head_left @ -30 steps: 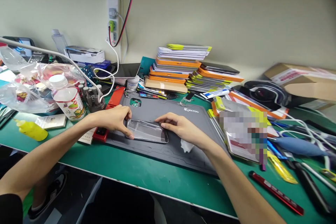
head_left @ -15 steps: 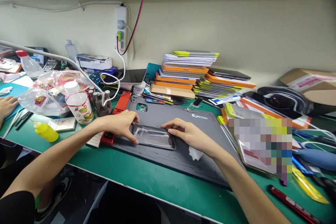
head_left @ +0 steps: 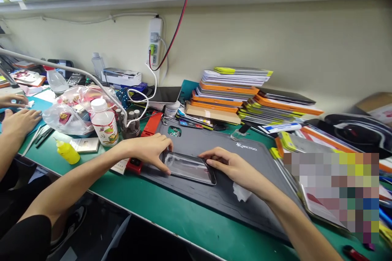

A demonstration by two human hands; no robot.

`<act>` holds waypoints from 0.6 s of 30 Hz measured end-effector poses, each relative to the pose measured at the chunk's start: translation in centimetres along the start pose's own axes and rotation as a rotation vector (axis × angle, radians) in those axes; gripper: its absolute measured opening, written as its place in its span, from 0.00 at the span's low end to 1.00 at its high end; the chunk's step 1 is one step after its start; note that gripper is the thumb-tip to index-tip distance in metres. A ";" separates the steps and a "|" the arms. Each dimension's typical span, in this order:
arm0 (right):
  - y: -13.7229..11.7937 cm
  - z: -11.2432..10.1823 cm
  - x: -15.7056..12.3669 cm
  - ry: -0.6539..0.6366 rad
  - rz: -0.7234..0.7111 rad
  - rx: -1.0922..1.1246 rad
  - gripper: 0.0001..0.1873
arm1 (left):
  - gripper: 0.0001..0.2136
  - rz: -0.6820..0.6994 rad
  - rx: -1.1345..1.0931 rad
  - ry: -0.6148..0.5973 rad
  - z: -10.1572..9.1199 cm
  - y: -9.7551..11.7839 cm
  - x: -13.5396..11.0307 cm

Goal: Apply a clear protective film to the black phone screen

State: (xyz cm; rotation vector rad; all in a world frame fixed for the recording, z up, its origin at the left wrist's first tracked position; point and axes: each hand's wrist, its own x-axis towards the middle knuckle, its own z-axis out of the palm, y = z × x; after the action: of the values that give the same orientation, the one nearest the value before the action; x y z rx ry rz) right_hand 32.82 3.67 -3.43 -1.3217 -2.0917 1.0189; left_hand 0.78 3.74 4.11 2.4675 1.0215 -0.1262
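A dark smartphone with a glossy, reflective face lies flat on a grey work mat. My left hand grips its left end, thumb at the near edge and fingers at the far edge. At the far right edge of the phone, my right hand has thumb and index finger pinched close together; whether a thin film is between them I cannot tell. A crumpled white tissue lies on the mat just below my right wrist.
Phone-part boxes are stacked behind the mat. To the left stand a drink bottle, a yellow dropper bottle and a plastic bag. A co-worker's hands are at far left. A cable hangs down in front of the wall.
The view has shifted, so the scene sits lower and farther right, and more of the co-worker's hands shows. Both my hands keep their place at the smartphone.
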 end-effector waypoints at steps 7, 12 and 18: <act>-0.7 -0.4 -0.3 -0.005 -0.030 -0.020 0.18 | 0.31 0.007 0.015 0.014 0.1 -0.2 0.1; -2.1 -0.9 -0.8 -0.003 -0.043 -0.059 0.17 | 0.31 -0.018 0.024 0.006 -0.2 -0.2 0.2; -2.9 -2.3 -1.4 0.100 -0.124 -0.160 0.14 | 0.32 -0.034 0.031 0.002 -0.5 -0.3 0.3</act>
State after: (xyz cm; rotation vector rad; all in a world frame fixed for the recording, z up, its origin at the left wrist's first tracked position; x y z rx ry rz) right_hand 33.47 2.44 0.29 -1.2717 -2.1864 0.7322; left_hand 0.73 4.32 4.33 2.4795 1.0704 -0.1519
